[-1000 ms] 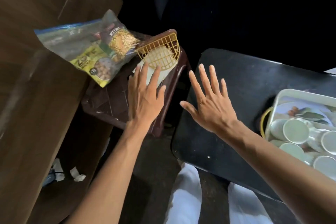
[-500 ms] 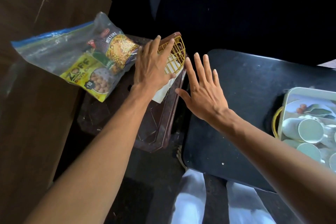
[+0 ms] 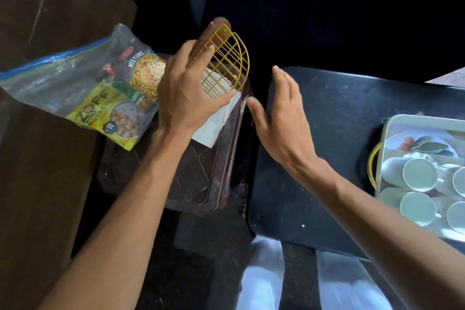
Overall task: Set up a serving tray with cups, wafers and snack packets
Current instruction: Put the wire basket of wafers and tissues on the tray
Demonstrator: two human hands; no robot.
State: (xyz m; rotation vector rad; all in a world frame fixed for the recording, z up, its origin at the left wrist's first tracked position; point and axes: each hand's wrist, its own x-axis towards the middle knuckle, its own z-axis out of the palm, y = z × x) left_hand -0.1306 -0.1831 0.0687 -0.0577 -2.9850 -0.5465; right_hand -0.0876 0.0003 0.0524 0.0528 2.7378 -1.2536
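Observation:
My left hand [image 3: 187, 94] grips a yellow wire napkin holder [image 3: 226, 58] with white paper napkins [image 3: 216, 118] in it, tilted up off the dark brown stool [image 3: 198, 178]. My right hand [image 3: 279, 118] hovers open just to the right of it, fingers apart, holding nothing. A clear zip bag of snack packets [image 3: 100, 88] lies on the stool's left side. At the right edge a white serving tray [image 3: 402, 123] with a gold handle holds several white cups [image 3: 419, 175] lying on their sides.
The tray rests on a black table [image 3: 339, 108]. A brown wooden surface [image 3: 37, 184] fills the left side. My white-trousered legs [image 3: 261, 279] show at the bottom between stool and table. The background is dark.
My left hand reached forward from the stool top, closed on the napkin holder and tipped it up. My right hand drifted slightly toward the holder, staying open.

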